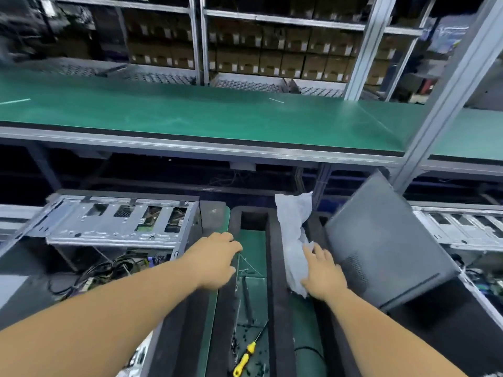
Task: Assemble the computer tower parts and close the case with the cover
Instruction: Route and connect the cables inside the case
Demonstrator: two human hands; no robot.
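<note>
**Me:** Hands first. My left hand reaches forward with its fingers bent down over the edge of a black foam rail; the fingertips are hidden, so I cannot tell whether they grip it or only rest there. My right hand lies flat, fingers straight and spread, pressing on a crumpled white sheet.

**Other:** What is the sheet made of?

**Me:** Thin and wrinkled, plastic or paper; I cannot say which. Its lower end is under my palm.

**Other:** And the cover?

**Me:** The cover is just beside my right hand, a flat dark grey metal panel with a patch of fine vent holes, tilted up on one corner. Its lower edge is behind my wrist and what props it is hidden. My hand is not on it.

**Other:** The case?

**Me:** The case lies open on its side to the left of my left hand: bare silver sheet metal with rectangular cut-outs, and black cables tangled inside. Its left end is cut off and motion blur smears it. A second case shows at the right edge, mostly out of frame.

**Other:** Between your arms?

**Me:** A green mat in a channel between foam rails, with a yellow-handled screwdriver and small dark specks, perhaps screws, too small to tell. Beyond, a green-topped shelf and blurred brown boxes.
</note>
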